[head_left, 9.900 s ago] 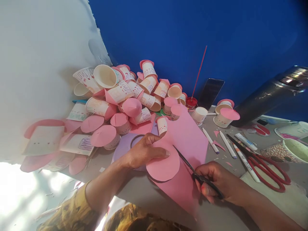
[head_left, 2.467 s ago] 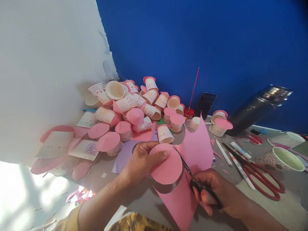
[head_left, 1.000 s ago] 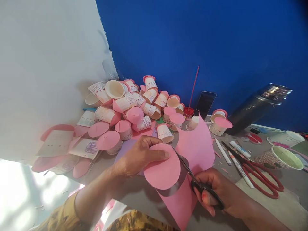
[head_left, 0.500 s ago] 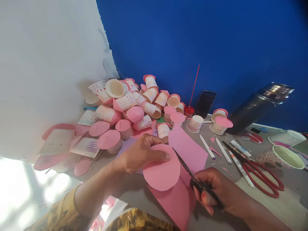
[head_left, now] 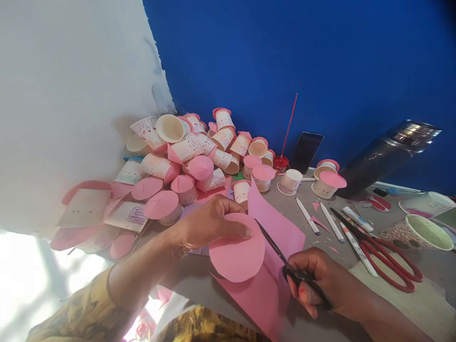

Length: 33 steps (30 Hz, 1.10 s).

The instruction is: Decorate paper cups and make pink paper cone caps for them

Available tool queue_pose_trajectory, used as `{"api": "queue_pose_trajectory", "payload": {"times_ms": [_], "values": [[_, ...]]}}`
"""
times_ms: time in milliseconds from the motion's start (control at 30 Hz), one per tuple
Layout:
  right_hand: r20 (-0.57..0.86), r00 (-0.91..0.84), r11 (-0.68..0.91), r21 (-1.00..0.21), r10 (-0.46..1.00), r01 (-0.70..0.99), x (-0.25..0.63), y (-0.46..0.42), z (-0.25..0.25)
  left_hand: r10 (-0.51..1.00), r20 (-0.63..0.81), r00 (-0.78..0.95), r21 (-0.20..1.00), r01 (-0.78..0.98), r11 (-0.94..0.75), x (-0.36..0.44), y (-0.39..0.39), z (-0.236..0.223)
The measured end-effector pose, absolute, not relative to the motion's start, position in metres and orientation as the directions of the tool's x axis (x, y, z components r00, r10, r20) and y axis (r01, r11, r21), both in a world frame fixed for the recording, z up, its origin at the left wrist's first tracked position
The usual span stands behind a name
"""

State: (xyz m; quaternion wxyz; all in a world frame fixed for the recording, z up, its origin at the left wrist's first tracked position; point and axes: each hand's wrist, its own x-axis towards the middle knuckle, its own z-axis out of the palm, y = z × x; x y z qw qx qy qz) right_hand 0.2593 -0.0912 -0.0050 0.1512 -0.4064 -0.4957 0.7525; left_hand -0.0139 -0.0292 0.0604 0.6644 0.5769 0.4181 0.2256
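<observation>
The left hand (head_left: 210,222) was pinched, its thumb (head_left: 238,230) extended rightward on top; the right hand (head_left: 316,279) was curled

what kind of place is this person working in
Likely a paper-craft work corner: decorated paper cups are heaped up, white marker pens lie about, and the right hand holds black-handled scissors.

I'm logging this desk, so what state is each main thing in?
Pink disc: round, held
Black scissors: aimed at disc's edge, blade gap unclear
Pink sheet: bent, partly behind disc
Left hand: gripping pink disc
Right hand: holding black scissors
Red-handled scissors: lying, blades together
Phone: unlit
Patterned cup: uncovered
Cup pile: jumbled, mostly pink-topped
White markers: lying down
Flask: uprightness unclear
</observation>
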Motion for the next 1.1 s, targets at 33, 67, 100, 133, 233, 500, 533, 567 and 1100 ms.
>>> {"api": "queue_pose_trajectory", "payload": {"times_ms": [33,67,100,133,233,500,533,567,1100], "values": [[-0.459,-0.623,-0.462,-0.870,0.633,0.172,0.2597,-0.0914,-0.0059,0.776,-0.300,0.555,0.953,0.198,0.227,-0.0136,-0.0288,0.0612],[-0.455,-0.623,-0.457,-0.873,0.636,0.171,0.2603,-0.0917,-0.0068,0.770,-0.305,0.560,0.951,0.215,0.220,-0.0132,-0.0284,0.0621],[-0.453,-0.622,-0.448,-0.876,0.639,0.178,0.2610,-0.0918,-0.0076,0.767,-0.306,0.564,0.950,0.230,0.210,-0.0129,-0.0282,0.0629],[-0.454,-0.620,-0.439,-0.878,0.640,0.190,0.2616,-0.0919,-0.0082,0.765,-0.305,0.567,0.950,0.243,0.198,-0.0127,-0.0279,0.0635],[-0.458,-0.608,-0.412,-0.883,0.648,0.226,0.2630,-0.0917,-0.0084,0.764,-0.303,0.570,0.945,0.282,0.165,-0.0129,-0.0270,0.0642],[-0.475,-0.591,-0.421,-0.875,0.652,0.238,0.2604,-0.0913,-0.0051,0.759,-0.311,0.572,0.933,0.335,0.129,-0.0137,-0.0242,0.0646],[-0.479,-0.586,-0.428,-0.873,0.653,0.236,0.2600,-0.0913,-0.0049,0.760,-0.310,0.571,0.932,0.340,0.125,-0.0135,-0.0242,0.0648],[-0.482,-0.583,-0.434,-0.870,0.654,0.233,0.2598,-0.0913,-0.0048,0.759,-0.310,0.572,0.932,0.342,0.123,-0.0132,-0.0243,0.0650],[-0.447,-0.569,-0.393,-0.892,0.690,0.224,0.2637,-0.0912,-0.0121,0.745,-0.332,0.579,0.927,0.345,0.146,-0.0136,-0.0233,0.0651]]}}
